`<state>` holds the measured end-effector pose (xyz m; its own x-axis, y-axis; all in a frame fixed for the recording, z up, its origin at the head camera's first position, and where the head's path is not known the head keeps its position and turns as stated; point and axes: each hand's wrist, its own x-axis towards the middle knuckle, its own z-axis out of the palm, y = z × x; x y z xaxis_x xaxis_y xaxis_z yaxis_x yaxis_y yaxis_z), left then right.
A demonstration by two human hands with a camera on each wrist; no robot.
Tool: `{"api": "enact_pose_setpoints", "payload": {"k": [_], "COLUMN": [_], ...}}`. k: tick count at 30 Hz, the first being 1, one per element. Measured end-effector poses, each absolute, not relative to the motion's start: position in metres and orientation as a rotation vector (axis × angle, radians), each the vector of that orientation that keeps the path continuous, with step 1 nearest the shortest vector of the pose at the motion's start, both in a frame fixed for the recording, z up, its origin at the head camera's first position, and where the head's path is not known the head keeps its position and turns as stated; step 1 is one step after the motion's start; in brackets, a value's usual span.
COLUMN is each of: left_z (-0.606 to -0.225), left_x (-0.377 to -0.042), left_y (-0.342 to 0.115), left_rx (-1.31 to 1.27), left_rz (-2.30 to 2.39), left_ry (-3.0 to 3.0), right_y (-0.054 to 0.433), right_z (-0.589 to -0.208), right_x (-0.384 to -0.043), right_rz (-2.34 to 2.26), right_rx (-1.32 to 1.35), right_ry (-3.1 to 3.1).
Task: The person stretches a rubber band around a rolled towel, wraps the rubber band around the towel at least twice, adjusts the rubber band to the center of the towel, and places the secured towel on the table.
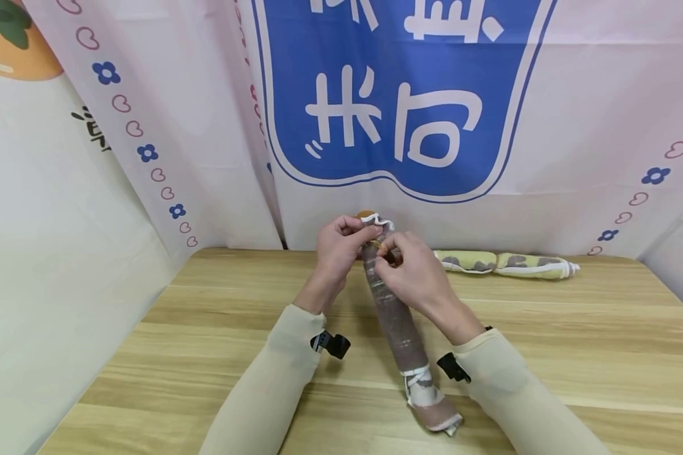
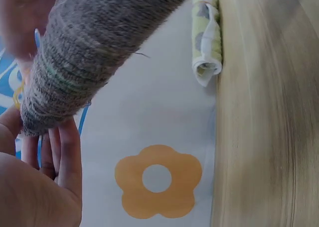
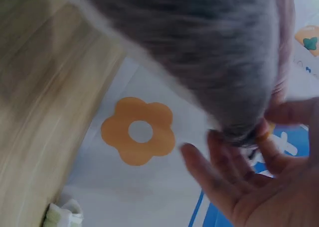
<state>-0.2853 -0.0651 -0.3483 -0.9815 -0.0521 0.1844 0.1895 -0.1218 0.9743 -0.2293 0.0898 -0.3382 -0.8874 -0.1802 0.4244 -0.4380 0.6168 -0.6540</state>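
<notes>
A grey-brown rolled towel [image 1: 395, 322] slants across the middle of the table, its near end pale and ruffled. My left hand [image 1: 337, 249] grips its far end between thumb and fingers, just below a white edge [image 1: 377, 219]. Opposite it, my right hand [image 1: 418, 272] pinches a thin yellow band [image 1: 374, 243] at the roll's side. Seen from the left wrist, the grey roll [image 2: 99, 43] narrows where the fingers hold it, with a bit of yellow band [image 2: 19, 95] beside the thumb. The right wrist view has the right hand's fingers [image 3: 219, 182] under the roll's tapered end.
A second rolled towel [image 1: 467, 261], yellow-green with grey patches, lies at the back of the wooden table [image 1: 205, 354], to the right of the hands. Behind the table hangs a white cloth [image 1: 592, 126] with a blue printed sign. Black wrist cameras sit on both sleeves.
</notes>
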Motion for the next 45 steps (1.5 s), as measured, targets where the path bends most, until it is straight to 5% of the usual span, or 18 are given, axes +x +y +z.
{"api": "enact_pose_setpoints", "payload": {"k": [7,20,37,45], "left_z": [-0.348,-0.352,-0.352,-0.349], "left_x": [-0.285,-0.295,-0.291,-0.288], "left_y": [-0.064,-0.072,-0.066,-0.065], "left_rx": [-0.214,-0.316,-0.04,-0.099], "left_rz": [-2.238,-2.648,-2.616,-2.389], "left_ry": [-1.977,-1.953,-1.982,-2.016], "right_y": [0.088,0.106,0.092,0.095], "right_z": [-0.335,-0.337,-0.342,-0.338], "right_x": [-0.227,-0.244,-0.234,-0.232], "right_rz": [1.083,2.103,1.086,1.133], "right_rx": [0.397,0.29,0.632,0.575], "right_ry": [-2.677,-2.414,-2.364,-2.485]}}
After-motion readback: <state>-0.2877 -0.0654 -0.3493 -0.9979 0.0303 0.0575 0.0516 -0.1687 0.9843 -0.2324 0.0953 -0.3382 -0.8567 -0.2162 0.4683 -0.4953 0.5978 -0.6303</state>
